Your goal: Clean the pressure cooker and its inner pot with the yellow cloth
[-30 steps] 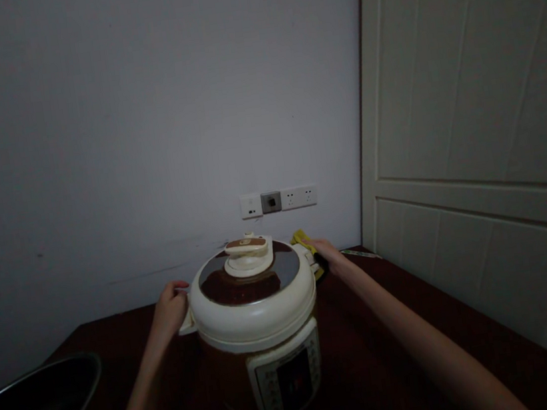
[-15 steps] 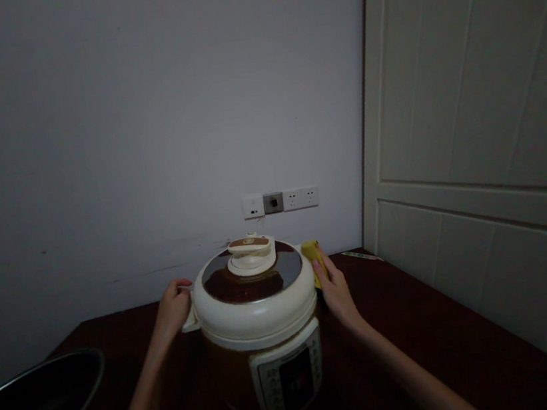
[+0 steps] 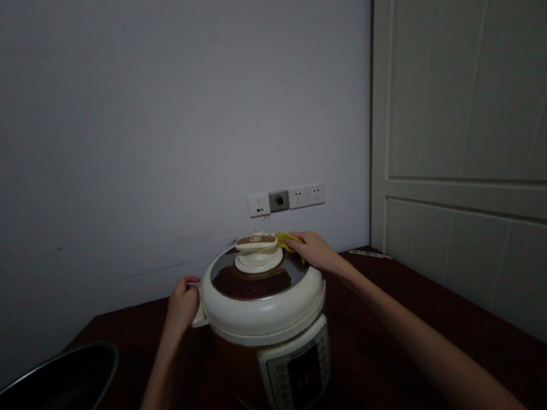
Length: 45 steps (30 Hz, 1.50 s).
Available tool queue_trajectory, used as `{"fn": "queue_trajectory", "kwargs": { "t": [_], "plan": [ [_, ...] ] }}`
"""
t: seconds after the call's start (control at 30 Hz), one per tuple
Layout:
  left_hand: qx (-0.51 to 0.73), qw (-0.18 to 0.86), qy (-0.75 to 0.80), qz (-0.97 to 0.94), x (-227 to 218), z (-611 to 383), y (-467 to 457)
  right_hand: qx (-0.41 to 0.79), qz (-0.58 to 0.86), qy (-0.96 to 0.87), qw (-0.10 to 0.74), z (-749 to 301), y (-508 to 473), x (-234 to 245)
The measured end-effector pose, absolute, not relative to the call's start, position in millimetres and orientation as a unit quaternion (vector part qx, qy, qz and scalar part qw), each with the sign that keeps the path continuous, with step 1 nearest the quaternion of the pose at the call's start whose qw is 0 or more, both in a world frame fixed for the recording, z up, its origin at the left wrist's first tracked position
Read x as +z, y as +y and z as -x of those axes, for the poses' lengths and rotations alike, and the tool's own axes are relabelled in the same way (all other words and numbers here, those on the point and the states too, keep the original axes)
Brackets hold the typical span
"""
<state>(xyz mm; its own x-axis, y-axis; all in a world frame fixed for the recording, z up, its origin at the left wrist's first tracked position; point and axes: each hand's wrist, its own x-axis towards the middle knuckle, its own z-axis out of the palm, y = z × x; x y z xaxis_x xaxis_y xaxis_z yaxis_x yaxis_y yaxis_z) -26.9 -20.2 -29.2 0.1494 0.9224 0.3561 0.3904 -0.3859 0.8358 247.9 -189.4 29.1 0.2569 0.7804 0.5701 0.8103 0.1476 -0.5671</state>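
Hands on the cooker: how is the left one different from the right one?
The left hand curls around the side handle; the right hand lies flatter on the lid. The right hand presses a yellow cloth; the left hand has none. Both touch the cooker.

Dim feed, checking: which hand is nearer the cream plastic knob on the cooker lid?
Right. The right hand rests on a yellow cloth on the lid just beside the cream plastic knob; the left hand is farther, gripping the left side handle.
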Motion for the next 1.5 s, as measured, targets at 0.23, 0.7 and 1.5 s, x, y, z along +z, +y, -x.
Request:
{"fn": "queue_trajectory", "kwargs": {
  "t": [0.23,0.7,1.5],
  "plan": [
    [0.45,0.294,0.472,-0.699,-32.2,25.4,-18.6,-0.07,0.678,-0.593,0.428,-205.9,-224.5,21.8],
    [0.468,0.333,0.46,-0.677,-32.5,24.4,-24.2,-0.282,0.524,-0.772,0.223,-80.0,-219.8,11.1],
    [0.392,0.043,0.553,-0.734,-3.5,30.9,-70.5,-0.188,0.498,-0.772,0.349,-160.8,-260.8,12.1]
  ]
}}
